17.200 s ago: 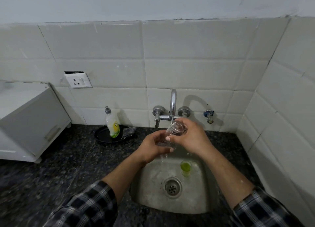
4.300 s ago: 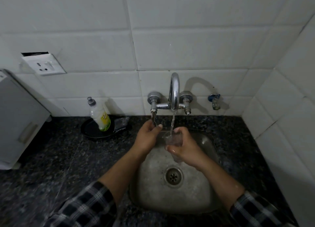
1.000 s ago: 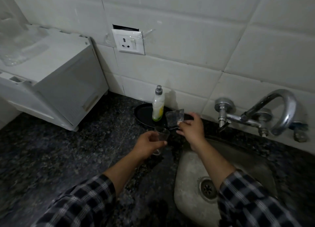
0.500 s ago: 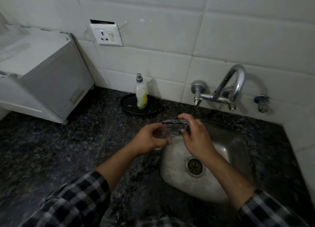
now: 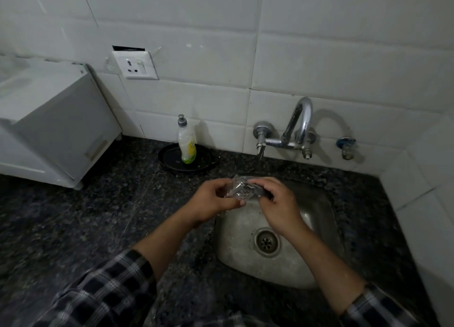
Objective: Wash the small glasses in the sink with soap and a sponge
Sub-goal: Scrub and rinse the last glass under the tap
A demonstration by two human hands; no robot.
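A: Nearest, two checked sleeves [image 5: 118, 285] reaching forward over the dark speckled table [image 5: 73, 228].

B: And the hands?

A: Meeting above the far left corner of the steel sink [image 5: 317, 265]. Left hand [image 5: 211, 201] curled around a small glass [image 5: 227, 191], fingers [image 5: 239, 204] wrapped under it. Hard to make out, being clear and half hidden, but apparently lying on its side, long axis running left to right, mouth towards the other hand.

B: Right side?

A: Right hand [image 5: 277, 204] pinched shut on a sponge [image 5: 243, 191], greyish with a dark backing, pressed against the glass where the two hands touch. Not possible to tell whether inside the rim or only against it.

B: So the coming move?

A: Probably a scrub: sponge driven leftward along that axis into the glass, or turned around its wall. Right hand the working one, left merely steadying. Both equally near, touching at the glass.

B: Risk?

A: Wet, likely slippery glass held over steel; worth a firm hold.

B: Further back?

A: Soap bottle [image 5: 186, 145], upright on a black dish [image 5: 172, 159], well apart to the left of the hands. Tap [image 5: 297, 127] on the tiled wall, spout above the sink, no stream visible. Beyond, a wall socket [image 5: 135, 65] and a white cabinet [image 5: 54, 127] at far left.
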